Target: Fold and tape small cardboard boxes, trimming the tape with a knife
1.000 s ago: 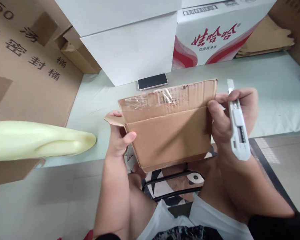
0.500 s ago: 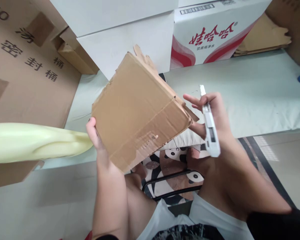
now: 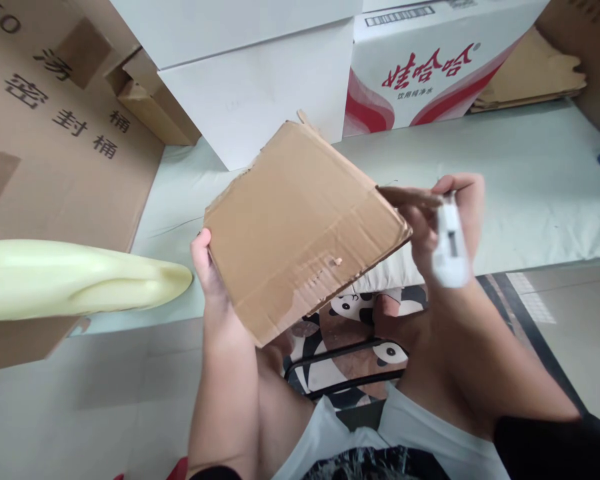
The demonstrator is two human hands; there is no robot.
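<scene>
A brown piece of cardboard (image 3: 300, 227), folded and torn along its edges, is tilted in front of me above my lap. My left hand (image 3: 210, 267) grips its left edge, thumb on the near face and the other fingers hidden behind. At its right corner, my right hand (image 3: 445, 227) is closed around a white utility knife (image 3: 451, 250), which is blurred by motion. The same hand's fingers also pinch a narrow cardboard flap (image 3: 407, 197) that sticks out from the upper right edge. Whether the knife's blade is out, I cannot tell.
White boxes (image 3: 260, 93) and a white carton with red markings (image 3: 430, 73) stand at the back of a pale green covered surface (image 3: 520, 180). A large brown carton (image 3: 80, 173) and a pale yellow object (image 3: 80, 280) are at left. Flattened cardboard (image 3: 535, 70) lies back right.
The cardboard and both hands have shifted right. My right hand, before at the lower right corner with fingers spread, has turned and now pinches the flap, pulling it outward.
</scene>
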